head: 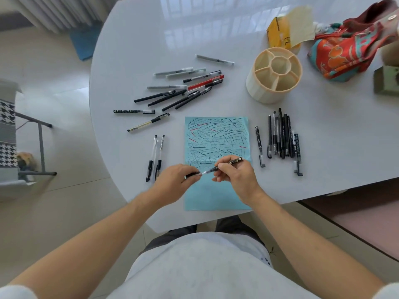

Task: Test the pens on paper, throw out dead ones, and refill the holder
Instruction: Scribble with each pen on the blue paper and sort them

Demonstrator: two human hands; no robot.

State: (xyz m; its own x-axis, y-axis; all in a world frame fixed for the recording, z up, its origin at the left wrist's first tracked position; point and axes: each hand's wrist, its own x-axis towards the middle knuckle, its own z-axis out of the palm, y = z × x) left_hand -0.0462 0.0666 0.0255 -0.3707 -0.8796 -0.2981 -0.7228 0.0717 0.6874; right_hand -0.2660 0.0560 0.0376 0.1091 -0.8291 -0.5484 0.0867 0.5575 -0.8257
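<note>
Now uncapping or recapping the dotted black pen over the blue paper
Its long axis is running left-right between the hands: right hand is pinching the barrel, left hand is pinching the cap just off the tip

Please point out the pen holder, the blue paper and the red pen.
pen holder (257, 87): head view, on its outer wall.
blue paper (216, 197): head view, on its unmarked lower part.
red pen (205, 83): head view, on its barrel.
</note>
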